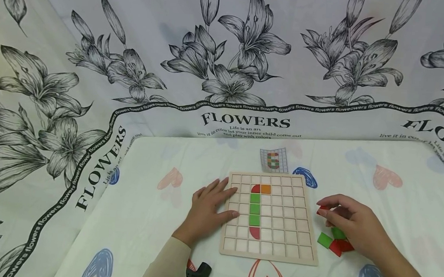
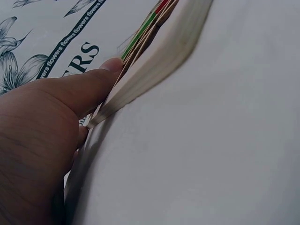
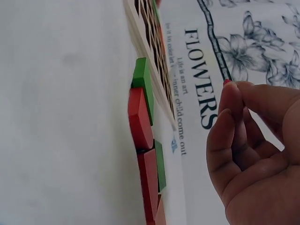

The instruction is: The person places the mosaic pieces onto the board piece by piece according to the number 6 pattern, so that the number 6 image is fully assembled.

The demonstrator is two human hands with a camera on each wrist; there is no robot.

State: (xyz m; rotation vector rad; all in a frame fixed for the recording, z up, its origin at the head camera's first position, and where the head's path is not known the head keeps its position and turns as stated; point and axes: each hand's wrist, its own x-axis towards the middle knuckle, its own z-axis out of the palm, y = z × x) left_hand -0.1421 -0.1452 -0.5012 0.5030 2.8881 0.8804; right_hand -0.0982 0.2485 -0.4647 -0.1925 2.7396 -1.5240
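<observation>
A wooden grid board (image 1: 282,239) lies on the table. One of its columns has a red rounded piece (image 1: 256,189) at the top, three green square blocks (image 1: 254,209) below and another red rounded piece (image 1: 254,233) under them. An orange square block (image 1: 266,189) sits right of the top red piece. My left hand (image 1: 208,209) rests with spread fingers on the board's left edge, thumb over the rim (image 2: 140,86). To the right of the board, my right hand (image 1: 356,223) pinches a small red block (image 1: 322,210) between thumb and fingertips, mostly covered by them.
Loose green blocks (image 1: 325,240) and red blocks (image 3: 140,119) lie below my right hand, beside the board. A small pattern card (image 1: 274,160) lies behind the board. Dark objects (image 1: 198,274) show near both wrists. A flower-printed cloth (image 1: 248,49) hangs behind the table.
</observation>
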